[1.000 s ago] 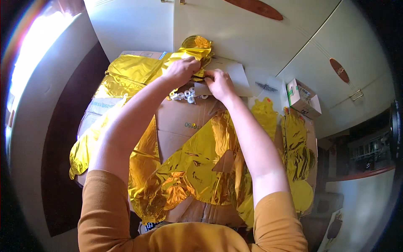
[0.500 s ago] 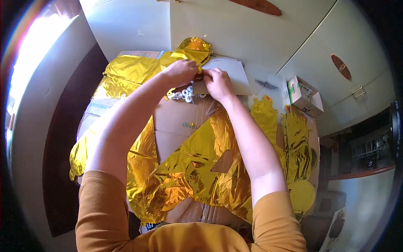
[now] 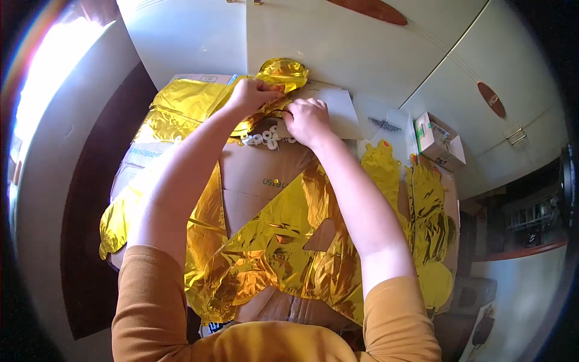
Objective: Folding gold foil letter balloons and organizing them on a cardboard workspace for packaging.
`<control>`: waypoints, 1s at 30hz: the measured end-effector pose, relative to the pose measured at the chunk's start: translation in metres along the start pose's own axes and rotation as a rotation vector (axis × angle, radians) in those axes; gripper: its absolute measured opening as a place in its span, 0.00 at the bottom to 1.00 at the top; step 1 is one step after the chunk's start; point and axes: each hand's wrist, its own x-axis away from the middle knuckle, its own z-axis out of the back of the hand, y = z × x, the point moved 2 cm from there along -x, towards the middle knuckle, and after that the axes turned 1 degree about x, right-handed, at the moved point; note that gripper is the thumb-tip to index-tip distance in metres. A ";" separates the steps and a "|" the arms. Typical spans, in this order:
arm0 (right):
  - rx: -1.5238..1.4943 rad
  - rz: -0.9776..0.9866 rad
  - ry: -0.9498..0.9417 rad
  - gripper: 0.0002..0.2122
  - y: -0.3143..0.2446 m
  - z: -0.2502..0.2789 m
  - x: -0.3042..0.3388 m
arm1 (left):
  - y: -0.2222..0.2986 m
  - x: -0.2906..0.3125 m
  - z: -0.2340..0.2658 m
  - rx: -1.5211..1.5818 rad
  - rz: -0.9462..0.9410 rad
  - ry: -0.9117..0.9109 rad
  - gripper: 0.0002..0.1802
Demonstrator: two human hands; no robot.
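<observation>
Head view: left hand [image 3: 248, 96] at far side of the cardboard [image 3: 247, 181], fingers closed on a gold foil piece [image 3: 286, 71], pinching it next to a small orange-red patch. Right hand [image 3: 309, 120] just beside it, nearer the body, fingers bent at the foil's near edge; cannot tell if they grip it. That foil lies at the back, below the white cabinet [image 3: 313, 39], rounded end pointing away.

White rolls [image 3: 268, 137] clustered just in front of the foil, left of right hand. White card [image 3: 342, 111] behind and right of right hand, partly covered by it. Big crumpled foil sheet [image 3: 295, 253] spread between the forearms, triangular gap in it. Flat foil strip [image 3: 427, 205] over on the right; small open box [image 3: 437, 142] behind it. Another foil sheet [image 3: 187, 99] left of left hand.
</observation>
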 end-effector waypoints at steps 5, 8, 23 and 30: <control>0.126 -0.051 -0.235 0.10 -0.007 0.007 -0.022 | -0.017 -0.008 0.017 0.443 0.127 -0.017 0.14; 0.129 -0.006 -0.195 0.15 -0.014 0.007 -0.039 | -0.021 -0.016 0.020 0.640 0.061 -0.017 0.23; 0.016 -0.091 -0.480 0.23 -0.010 -0.011 -0.051 | -0.025 0.039 0.358 0.296 -0.141 0.586 0.19; -0.007 -0.073 -0.336 0.28 -0.020 -0.012 -0.046 | 0.060 0.143 0.454 -0.254 -0.557 0.611 0.19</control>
